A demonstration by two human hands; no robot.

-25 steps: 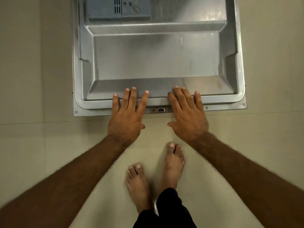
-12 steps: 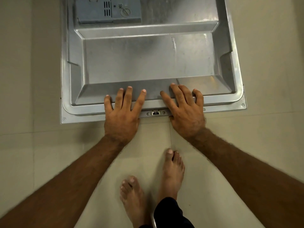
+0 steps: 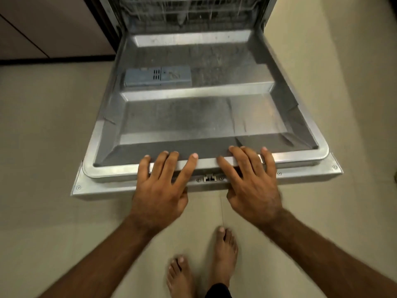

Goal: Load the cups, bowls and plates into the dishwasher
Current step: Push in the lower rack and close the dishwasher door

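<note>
Both left hand [image 3: 160, 190] and right hand [image 3: 254, 189] stay spread on dishwasher door [image 3: 193, 119]; rack [image 3: 189, 11] appears.

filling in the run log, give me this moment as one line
stainless steel dishwasher door: open | left hand: fingers flat on its front rim | right hand: same rim | grey wire rack: inside, contents unclear

One wide-angle head-worn view looks forward and steeply down from close above the dishwasher door [image 3: 204, 117], rack [image 3: 189, 11] at 12 o'clock, floor [image 3: 146, 280] and the person's feet [image 3: 225, 248] at 6 o'clock.
</note>
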